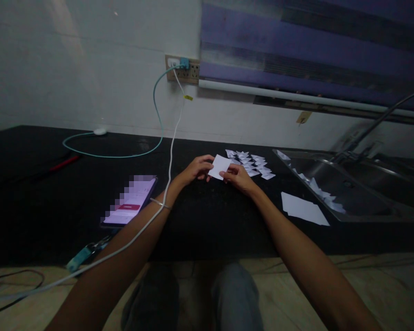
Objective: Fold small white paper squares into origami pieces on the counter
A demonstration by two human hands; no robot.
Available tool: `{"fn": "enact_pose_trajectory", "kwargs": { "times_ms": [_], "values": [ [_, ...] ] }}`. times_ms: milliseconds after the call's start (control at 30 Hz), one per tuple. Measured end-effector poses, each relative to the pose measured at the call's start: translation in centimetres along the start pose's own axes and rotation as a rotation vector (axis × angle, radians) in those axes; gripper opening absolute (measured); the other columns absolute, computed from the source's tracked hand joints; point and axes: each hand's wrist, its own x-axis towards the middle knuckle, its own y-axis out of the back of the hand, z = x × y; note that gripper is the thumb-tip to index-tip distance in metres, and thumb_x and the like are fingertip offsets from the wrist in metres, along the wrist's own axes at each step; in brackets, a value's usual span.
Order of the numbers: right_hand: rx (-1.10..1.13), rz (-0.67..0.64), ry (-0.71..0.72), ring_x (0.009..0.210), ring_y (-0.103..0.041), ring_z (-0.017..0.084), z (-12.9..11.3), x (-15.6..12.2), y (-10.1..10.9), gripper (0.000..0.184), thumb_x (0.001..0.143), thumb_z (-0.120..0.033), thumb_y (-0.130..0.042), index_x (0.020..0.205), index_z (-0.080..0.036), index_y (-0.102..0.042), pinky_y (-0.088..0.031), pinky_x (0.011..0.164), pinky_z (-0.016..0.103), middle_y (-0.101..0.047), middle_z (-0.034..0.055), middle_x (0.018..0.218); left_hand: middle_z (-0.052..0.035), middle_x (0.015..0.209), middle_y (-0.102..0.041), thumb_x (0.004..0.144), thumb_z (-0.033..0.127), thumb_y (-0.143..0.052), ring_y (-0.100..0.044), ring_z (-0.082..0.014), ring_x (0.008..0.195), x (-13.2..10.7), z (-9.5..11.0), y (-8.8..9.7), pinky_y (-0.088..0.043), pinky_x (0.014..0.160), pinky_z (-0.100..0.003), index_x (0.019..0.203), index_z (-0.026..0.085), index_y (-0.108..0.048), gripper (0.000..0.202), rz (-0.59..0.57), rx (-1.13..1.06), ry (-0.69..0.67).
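Observation:
A small white sheet of paper (pixel 221 166) is held up just above the dark countertop (pixel 214 225). On its right edge my right hand (pixel 239 178) pinches it, thumb on the near face and fingers behind. My left hand (pixel 199 168) has its fingers curled at the paper's left edge and grips it there; some fingertips are hidden. Just beyond my right hand sits a group of small folded paper boats (pixel 258 163), laid in rows. Flat white sheets (pixel 301 208) lie to the right of my right forearm.
More folded papers (pixel 317 188) line the left rim of the metal sink (pixel 362 216), under a curved faucet (pixel 382 115). A lit phone (pixel 131 202) lies left of my left forearm. A white cable (pixel 170 161) hangs from the wall socket (pixel 193 71) across that forearm.

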Motion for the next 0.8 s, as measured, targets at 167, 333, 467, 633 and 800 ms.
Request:
{"fn": "enact_pose_trajectory", "kwargs": {
  "times_ms": [167,333,467,633,800],
  "values": [
    [0.029,0.097,-0.002,0.059,-0.054,0.013,-0.5,0.0,-0.4,0.025,0.073,-0.038,-0.079,0.088,-0.019,-0.074,-0.043,0.057,0.029,-0.066,0.0013,0.075,0.0008,0.060,-0.061,0.077,0.022,-0.064,-0.055,-0.0092,0.044,0.1,0.0,0.0,-0.022,0.039,-0.021,0.101,0.015,-0.063,0.025,0.101,0.025,0.016],
    [0.031,0.238,0.040,0.059,-0.056,0.014,-1.1,0.1,-0.5,0.030,0.068,-0.038,-0.080,0.093,-0.022,-0.075,-0.047,0.056,0.031,-0.070,0.0020,0.083,0.0002,0.059,-0.062,0.077,0.021,-0.064,-0.056,-0.0078,0.044,0.4,-0.3,0.1,-0.024,0.041,-0.021,0.093,0.013,-0.067,0.018,0.131,0.024,0.014],
    [0.015,0.332,0.065,0.058,-0.055,0.015,-1.0,0.3,-0.3,0.024,0.066,-0.038,-0.080,0.080,-0.020,-0.075,-0.048,0.058,0.033,-0.069,0.0023,0.077,-0.0017,0.064,-0.066,0.084,0.029,-0.064,-0.059,-0.0091,0.045,0.6,-0.7,0.2,-0.022,0.039,-0.021,0.101,0.016,-0.064,0.022,0.075,-0.058,0.036],
    [0.027,0.364,0.038,0.059,-0.053,0.015,-1.3,0.2,-0.4,0.020,0.066,-0.035,-0.080,0.077,-0.019,-0.075,-0.047,0.058,0.034,-0.066,0.0021,0.073,-0.0086,0.073,-0.070,0.097,0.061,-0.042,-0.064,-0.0118,0.048,1.4,-1.6,0.4,-0.021,0.037,-0.023,0.100,0.016,-0.062,0.049,-0.018,-0.127,0.134],
    [0.019,0.308,0.037,0.060,-0.054,0.016,-1.1,0.2,-0.6,0.023,0.066,-0.038,-0.080,0.078,-0.020,-0.074,-0.046,0.056,0.033,-0.065,0.0021,0.073,-0.0112,0.068,-0.071,0.098,0.061,-0.042,-0.062,-0.0112,0.047,1.9,-1.8,0.3,-0.023,0.038,-0.022,0.090,0.011,-0.068,0.056,-0.126,0.029,0.126]
  ]
}}
